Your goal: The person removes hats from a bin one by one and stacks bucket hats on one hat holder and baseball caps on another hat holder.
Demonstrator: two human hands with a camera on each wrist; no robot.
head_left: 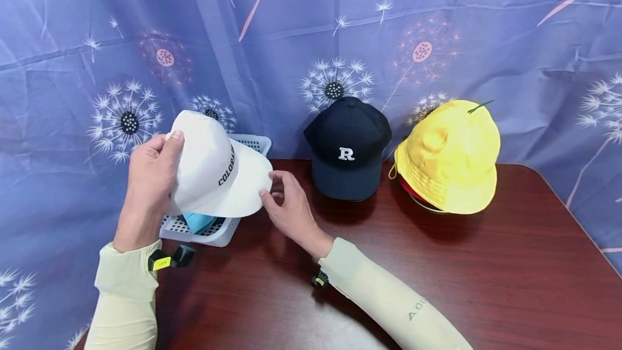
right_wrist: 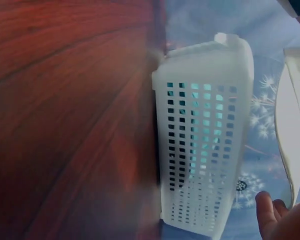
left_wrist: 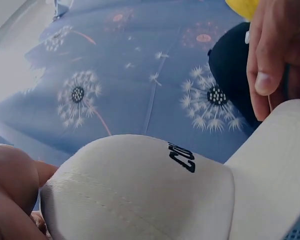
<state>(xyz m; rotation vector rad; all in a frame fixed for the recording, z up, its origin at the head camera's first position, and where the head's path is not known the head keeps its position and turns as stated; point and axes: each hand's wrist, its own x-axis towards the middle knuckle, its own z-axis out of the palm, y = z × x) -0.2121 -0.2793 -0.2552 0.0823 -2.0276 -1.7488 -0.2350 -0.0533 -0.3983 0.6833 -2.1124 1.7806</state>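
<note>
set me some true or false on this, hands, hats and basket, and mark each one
1. The left hand holds the white cap. True.
2. Something blue lies in the basket. True.
3. The white cap rests inside the basket. False: it is held up above it.
4. The black cap bears a white R. True.
5. The black cap is rightmost in the head view. False: the yellow hat is.
6. Only one hand is near the white cap. False: the right hand is at its brim.

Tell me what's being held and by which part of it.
The white cap: the left hand grips its back edge; the right hand holds the front of its brim.
</note>
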